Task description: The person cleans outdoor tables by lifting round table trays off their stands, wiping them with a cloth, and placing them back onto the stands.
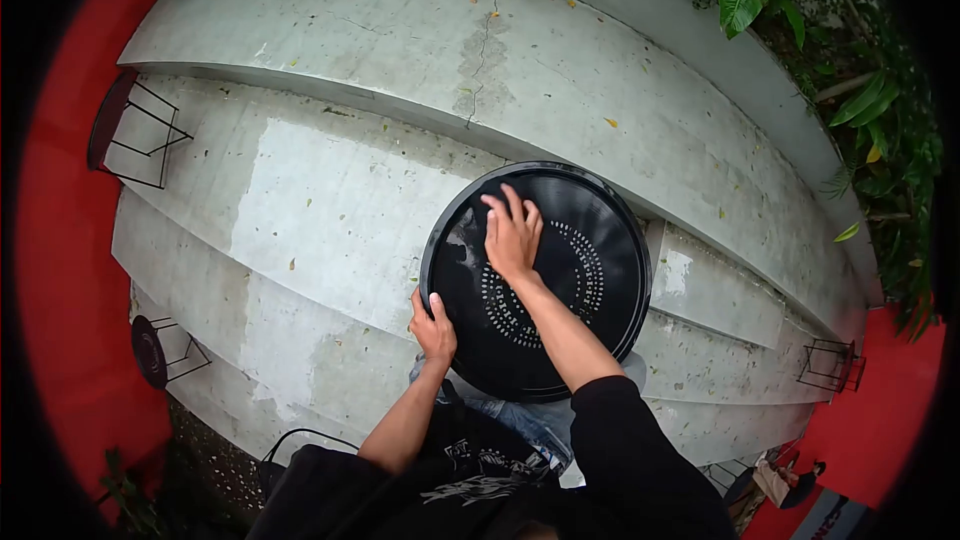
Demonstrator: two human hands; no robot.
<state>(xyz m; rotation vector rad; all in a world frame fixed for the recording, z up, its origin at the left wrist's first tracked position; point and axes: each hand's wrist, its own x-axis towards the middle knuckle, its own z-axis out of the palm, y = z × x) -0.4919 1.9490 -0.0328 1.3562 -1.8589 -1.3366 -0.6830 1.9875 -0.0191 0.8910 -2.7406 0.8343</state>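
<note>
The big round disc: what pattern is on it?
The black disc has curved rows of small pale marks, shown best in the head view.

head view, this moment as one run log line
left hand: gripping black disc at rim | right hand: over disc face, partly curled | setting: concrete steps

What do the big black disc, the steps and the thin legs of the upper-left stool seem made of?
The black disc looks like glossy plastic or painted metal: it catches bright reflections, but I can't tell which. The steps seem to be matt concrete, being grey, cracked and blotchy. The stool legs are perhaps black-coated metal, judging by their thin, straight rods.
</note>
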